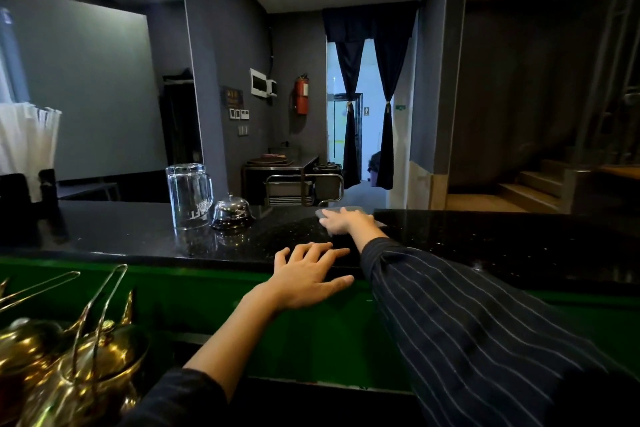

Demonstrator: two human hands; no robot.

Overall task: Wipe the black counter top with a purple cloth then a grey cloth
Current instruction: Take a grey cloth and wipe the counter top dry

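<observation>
The black speckled counter top (485, 243) runs across the middle of the view. My right hand (344, 220) reaches to its far edge and presses flat on a grey cloth (329, 212), of which only a strip shows beyond the fingers. My left hand (308, 276) rests with fingers spread on the counter's near edge, above the green front panel, and holds nothing. No purple cloth is in view.
An upturned glass mug (189, 196) and a chrome service bell (231, 211) stand on the counter left of my hands. A black holder with white straws (26, 152) sits at far left. Brass pots (69, 367) crowd the lower left corner.
</observation>
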